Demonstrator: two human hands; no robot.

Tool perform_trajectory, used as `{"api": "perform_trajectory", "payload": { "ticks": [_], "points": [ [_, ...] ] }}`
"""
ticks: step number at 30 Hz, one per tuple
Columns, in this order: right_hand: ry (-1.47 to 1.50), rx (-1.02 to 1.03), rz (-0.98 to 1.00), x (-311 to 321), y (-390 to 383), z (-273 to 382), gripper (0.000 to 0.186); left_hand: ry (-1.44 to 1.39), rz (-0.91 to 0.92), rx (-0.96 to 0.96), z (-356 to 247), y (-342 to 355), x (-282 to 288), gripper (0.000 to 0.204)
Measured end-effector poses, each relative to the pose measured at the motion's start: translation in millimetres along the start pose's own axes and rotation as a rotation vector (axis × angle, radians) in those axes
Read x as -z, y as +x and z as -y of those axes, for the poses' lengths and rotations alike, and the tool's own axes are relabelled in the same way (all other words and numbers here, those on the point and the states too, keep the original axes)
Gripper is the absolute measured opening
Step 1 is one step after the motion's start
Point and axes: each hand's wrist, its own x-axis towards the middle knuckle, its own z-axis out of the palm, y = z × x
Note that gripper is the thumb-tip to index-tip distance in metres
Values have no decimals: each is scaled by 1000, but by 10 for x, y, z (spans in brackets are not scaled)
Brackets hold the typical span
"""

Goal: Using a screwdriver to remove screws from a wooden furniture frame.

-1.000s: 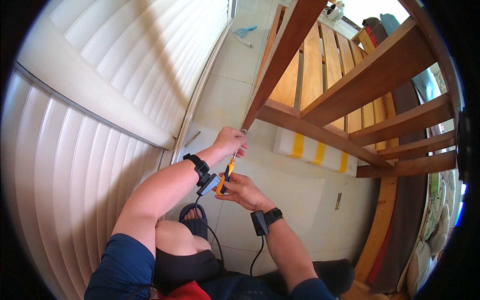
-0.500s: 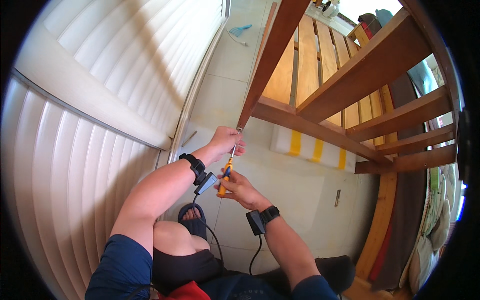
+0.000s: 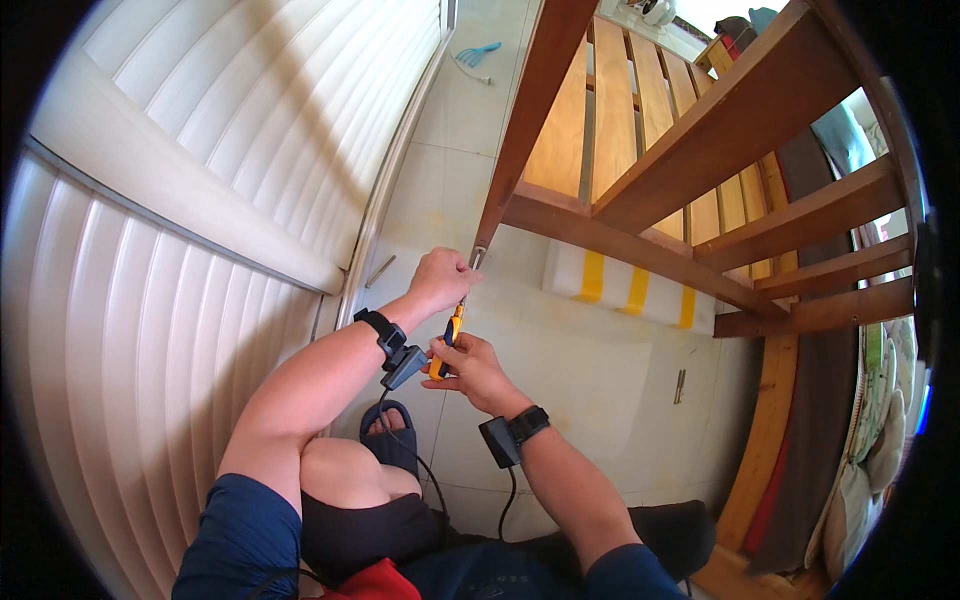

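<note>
My right hand [image 3: 482, 374] is closed around the yellow and dark blue handle of a screwdriver [image 3: 452, 328]. The tool slants up and away toward the lower end of a reddish-brown wooden post [image 3: 500, 200]. There a small shiny metal piece [image 3: 479, 258] shows between the wood and my fingers; I cannot tell whether it is a fastener or part of the tool. My left hand [image 3: 438, 280] is closed in a pinch about the screwdriver's shaft, next to that metal piece. The fingers partly hide the shaft and the contact at its tip.
A wooden slatted frame [image 3: 640, 240] fills the upper right. Beneath it lies a white block with yellow tape [image 3: 612, 280]. Thin metal rods [image 3: 680, 387] rest on the tiled floor at right; another rod [image 3: 380, 271] is by the ribbed white door [image 3: 200, 230]. A blue fork-shaped object [image 3: 478, 54] lies farther off.
The screwdriver handle and my right hand have shifted slightly to the left. My left hand has moved up a little relative to the view, and the metal piece at the post's end shows more.
</note>
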Motion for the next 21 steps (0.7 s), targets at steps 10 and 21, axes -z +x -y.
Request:
{"api": "perform_trajectory", "payload": {
  "ticks": [10, 21],
  "points": [
    [32, 28, 106, 144, -4, -38, 42, -271, 51, 44, 72, 11, -14, 26],
    [-106, 15, -55, 92, -17, -33, 46, -5, 86, 2, -37, -20, -6, 27]
  ]
}}
